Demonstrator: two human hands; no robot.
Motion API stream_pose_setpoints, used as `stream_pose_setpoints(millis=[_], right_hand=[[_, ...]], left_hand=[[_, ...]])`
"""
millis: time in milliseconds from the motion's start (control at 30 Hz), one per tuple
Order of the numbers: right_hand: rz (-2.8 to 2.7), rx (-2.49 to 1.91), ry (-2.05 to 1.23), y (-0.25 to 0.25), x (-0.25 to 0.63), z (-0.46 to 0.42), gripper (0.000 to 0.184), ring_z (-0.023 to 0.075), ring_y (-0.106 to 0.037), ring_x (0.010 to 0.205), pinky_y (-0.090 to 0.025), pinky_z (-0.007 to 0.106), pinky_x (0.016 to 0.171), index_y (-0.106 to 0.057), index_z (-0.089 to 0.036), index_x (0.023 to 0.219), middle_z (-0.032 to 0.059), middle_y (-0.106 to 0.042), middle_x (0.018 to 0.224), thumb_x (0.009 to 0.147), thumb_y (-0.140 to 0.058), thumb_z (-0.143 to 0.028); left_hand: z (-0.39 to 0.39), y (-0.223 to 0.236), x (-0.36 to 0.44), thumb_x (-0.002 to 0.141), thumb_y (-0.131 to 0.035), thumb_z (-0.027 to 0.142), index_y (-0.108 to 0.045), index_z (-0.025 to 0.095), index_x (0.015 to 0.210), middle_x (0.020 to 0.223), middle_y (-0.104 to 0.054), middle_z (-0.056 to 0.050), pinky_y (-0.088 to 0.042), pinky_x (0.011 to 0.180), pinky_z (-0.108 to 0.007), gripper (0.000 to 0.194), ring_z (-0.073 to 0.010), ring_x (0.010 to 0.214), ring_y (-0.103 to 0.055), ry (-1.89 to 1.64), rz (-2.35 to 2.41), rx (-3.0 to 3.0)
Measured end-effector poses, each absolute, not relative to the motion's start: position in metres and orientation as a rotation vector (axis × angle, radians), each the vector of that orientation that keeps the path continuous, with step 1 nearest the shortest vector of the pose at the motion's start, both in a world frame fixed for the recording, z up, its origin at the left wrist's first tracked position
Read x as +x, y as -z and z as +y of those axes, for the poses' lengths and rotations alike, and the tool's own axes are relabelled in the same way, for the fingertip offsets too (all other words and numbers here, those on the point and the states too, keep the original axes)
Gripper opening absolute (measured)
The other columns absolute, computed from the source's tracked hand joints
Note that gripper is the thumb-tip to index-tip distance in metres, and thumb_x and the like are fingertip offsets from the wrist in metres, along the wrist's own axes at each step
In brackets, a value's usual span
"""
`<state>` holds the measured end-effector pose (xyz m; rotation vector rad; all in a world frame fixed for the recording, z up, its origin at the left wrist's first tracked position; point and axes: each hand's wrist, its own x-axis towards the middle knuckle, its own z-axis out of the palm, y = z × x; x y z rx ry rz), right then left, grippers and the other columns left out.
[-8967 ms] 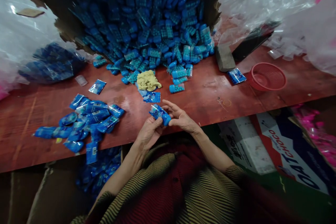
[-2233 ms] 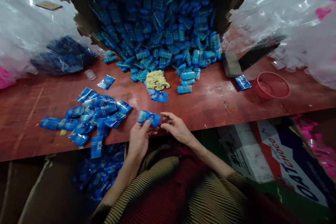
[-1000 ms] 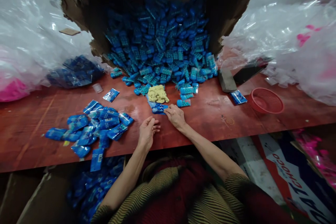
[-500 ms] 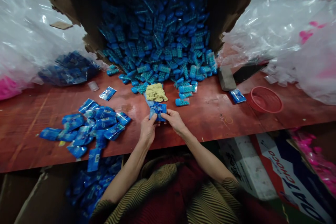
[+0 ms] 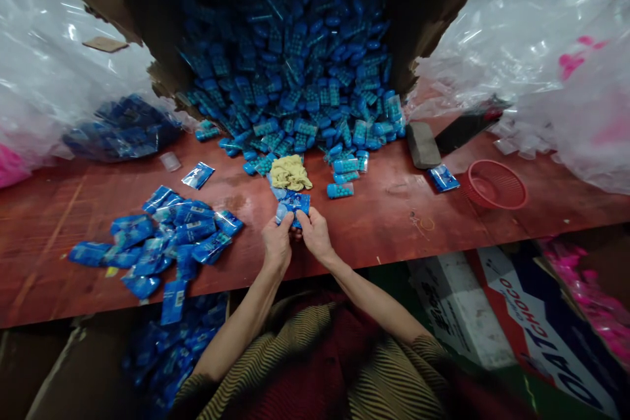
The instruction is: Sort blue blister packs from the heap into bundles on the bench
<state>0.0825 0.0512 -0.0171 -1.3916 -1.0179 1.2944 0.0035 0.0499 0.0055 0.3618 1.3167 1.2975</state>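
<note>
My left hand (image 5: 277, 244) and my right hand (image 5: 315, 235) meet over the front of the red table (image 5: 384, 210), both pinching one small blue plastic packet (image 5: 293, 205). Just beyond it lie more empty blue packets and a crumpled yellow cloth (image 5: 290, 172). A torn cardboard box (image 5: 423, 6) on its side spills a heap of blue capsule-shaped containers (image 5: 295, 85) onto the table. A loose blue container (image 5: 339, 190) lies right of the cloth. A pile of filled blue packets (image 5: 167, 236) sits left of my hands.
A red mesh basket (image 5: 496, 184) and a blue packet (image 5: 443, 178) lie at the right. A grey block (image 5: 422, 144) lies by the carton. Clear plastic bags (image 5: 531, 72) flank both sides; one holds blue packets (image 5: 123, 128). Below the table edge are printed cartons (image 5: 531, 321) and more blue packets (image 5: 172, 348).
The filled packet my left hand held earlier is gone from it. My right hand took a blue packet from in front of the cloth, and both hands now hold it, drawn slightly nearer.
</note>
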Motion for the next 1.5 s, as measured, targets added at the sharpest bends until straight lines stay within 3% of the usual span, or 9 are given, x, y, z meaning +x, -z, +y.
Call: stream_pose_setpoints(millis=[300, 500, 833, 967, 1067, 1167, 1233, 1333, 1500], right_hand=[[-0.879, -1.199, -1.5, 0.008, 0.093, 0.052, 0.025, 0.0079, -0.047, 0.053, -0.042, 0.02, 0.05, -0.054, -0.017, 0.069, -0.0049, -0.053, 0.06, 0.067, -0.065, -0.039], [-0.926, -1.345, -1.355, 0.01, 0.087, 0.046, 0.029, 0.0057, -0.04, 0.042, -0.034, 0.018, 0.039, -0.047, -0.019, 0.064, -0.0067, -0.045, 0.053, 0.075, -0.057, -0.043], [-0.945, -1.334, -1.34, 0.01, 0.098, 0.043, 0.029, 0.0068, -0.038, 0.048, -0.035, 0.018, 0.044, -0.046, -0.019, 0.065, -0.0062, -0.044, 0.056, 0.078, -0.055, -0.044], [-1.13, -1.304, -1.381, 0.001, 0.107, 0.043, 0.038, 0.0082, -0.038, 0.048, -0.034, 0.02, 0.045, -0.044, -0.019, 0.06, -0.0052, -0.04, 0.054, 0.083, -0.047, -0.049], [-1.493, -1.342, -1.13, -0.009, 0.124, 0.051, 0.039, 0.0116, -0.047, 0.059, -0.04, 0.024, 0.058, -0.051, -0.018, 0.061, -0.0013, -0.048, 0.061, 0.089, -0.042, -0.043], [-1.857, -1.564, -0.645, -0.017, 0.147, 0.07, 0.017, 0.0205, -0.054, 0.091, -0.043, 0.029, 0.074, -0.062, -0.018, 0.097, 0.0084, -0.059, 0.099, 0.087, -0.051, -0.027], [-2.058, -1.808, -0.419, -0.019, 0.16, 0.084, 0.034, 0.0272, -0.051, 0.101, -0.043, 0.033, 0.072, -0.056, -0.019, 0.116, 0.0146, -0.053, 0.118, 0.082, -0.057, -0.018], [-2.288, -2.01, -0.308, -0.017, 0.168, 0.103, 0.031, 0.0284, -0.055, 0.095, -0.043, 0.034, 0.068, -0.056, -0.016, 0.114, 0.018, -0.053, 0.116, 0.083, -0.055, -0.013], [-2.425, -1.986, -0.308, -0.015, 0.168, 0.12, 0.021, 0.026, -0.059, 0.087, -0.043, 0.033, 0.067, -0.056, -0.011, 0.102, 0.0183, -0.055, 0.109, 0.083, -0.056, -0.021]], left_hand=[[0.044, -0.014, 0.004, 0.055, -0.075, 0.031, -0.059, 0.012, 0.069, 0.056, -0.059, 0.004, -0.042, 0.041, -0.019, 0.029, -0.0076, 0.043, -0.052, -1.349, 1.323, 0.472], [0.043, -0.008, 0.016, 0.052, -0.077, 0.032, -0.059, 0.013, 0.069, 0.056, -0.059, 0.005, -0.04, 0.042, -0.019, 0.032, -0.0059, 0.041, -0.049, -1.338, 1.267, 0.323], [0.036, -0.015, -0.001, 0.061, -0.077, 0.036, -0.062, 0.012, 0.072, 0.055, -0.061, -0.001, -0.042, 0.043, -0.019, 0.031, -0.0088, 0.045, -0.054, -1.076, 1.1, 0.408], [0.035, -0.015, -0.01, 0.061, -0.078, 0.034, -0.061, 0.01, 0.068, 0.054, -0.061, -0.002, -0.041, 0.042, -0.018, 0.03, -0.0089, 0.045, -0.054, -1.072, 1.121, 0.348], [0.036, -0.013, -0.013, 0.066, -0.075, 0.033, -0.06, 0.011, 0.07, 0.056, -0.061, -0.002, -0.039, 0.039, -0.018, 0.027, -0.0089, 0.044, -0.053, -1.065, 1.14, 0.258], [0.037, -0.015, -0.014, 0.074, -0.069, 0.033, -0.055, 0.014, 0.069, 0.051, -0.055, 0.0, -0.034, 0.036, -0.016, 0.024, -0.0078, 0.041, -0.049, -1.003, 1.134, 0.112], [0.037, -0.018, -0.015, 0.079, -0.064, 0.033, -0.051, 0.015, 0.068, 0.048, -0.051, 0.001, -0.031, 0.035, -0.015, 0.024, -0.0066, 0.039, -0.045, -0.947, 1.107, 0.023], [0.037, -0.021, -0.017, 0.081, -0.061, 0.035, -0.048, 0.017, 0.069, 0.048, -0.047, 0.003, -0.029, 0.034, -0.014, 0.025, -0.0056, 0.039, -0.041, -0.883, 1.051, -0.041], [0.036, -0.021, -0.016, 0.081, -0.061, 0.035, -0.049, 0.016, 0.07, 0.049, -0.045, 0.004, -0.029, 0.035, -0.013, 0.025, -0.0049, 0.04, -0.041, -0.856, 1.045, -0.082]])
